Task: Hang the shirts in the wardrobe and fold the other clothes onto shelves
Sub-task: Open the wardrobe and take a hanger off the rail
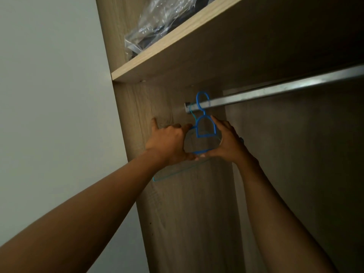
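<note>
Blue plastic hanger [204,136]: probably light, stiff and a little slick. Best gripped at the shoulders or lower bar, not the thin hook. Left hand [169,142] curls its fingers round the left shoulder, with the hanger at its 3 o'clock. Right hand [228,142] pinches the right side, fingers up along the loop, thumb under the bar, with the hanger at its 9 o'clock. The hook sits over the metal rail [275,90], at 12 o'clock from both hands.
</note>
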Tool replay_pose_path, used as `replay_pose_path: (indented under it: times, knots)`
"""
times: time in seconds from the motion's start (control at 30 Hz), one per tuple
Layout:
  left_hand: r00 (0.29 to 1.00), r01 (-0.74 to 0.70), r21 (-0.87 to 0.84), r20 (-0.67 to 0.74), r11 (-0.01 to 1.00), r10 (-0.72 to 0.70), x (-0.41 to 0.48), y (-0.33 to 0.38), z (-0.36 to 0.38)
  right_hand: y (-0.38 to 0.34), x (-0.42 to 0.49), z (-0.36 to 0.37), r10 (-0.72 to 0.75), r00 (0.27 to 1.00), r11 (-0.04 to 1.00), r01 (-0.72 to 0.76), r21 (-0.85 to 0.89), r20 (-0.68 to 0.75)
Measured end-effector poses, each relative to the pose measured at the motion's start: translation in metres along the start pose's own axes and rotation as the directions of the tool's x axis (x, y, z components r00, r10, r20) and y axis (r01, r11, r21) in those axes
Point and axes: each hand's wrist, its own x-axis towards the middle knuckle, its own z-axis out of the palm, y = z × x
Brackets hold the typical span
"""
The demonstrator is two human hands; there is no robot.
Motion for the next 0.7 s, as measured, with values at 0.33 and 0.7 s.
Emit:
replay_pose_path:
  times: [0.33, 0.7]
  knots:
    - [0.996, -0.034, 0.083, -0.080, 0.996, 0.041, -0.005, -0.012, -0.025, -0.020, 0.003, -0.012, -0.024, 0.999, 1.000, 0.024, -0.001, -0.042]
    - [0.999, 0.052, 0.115, -0.016, 0.992, -0.050, -0.085, -0.015, -0.067, -0.083, -0.043, 0.002, -0.065, 0.998, 0.996, 0.066, 0.060, -0.015]
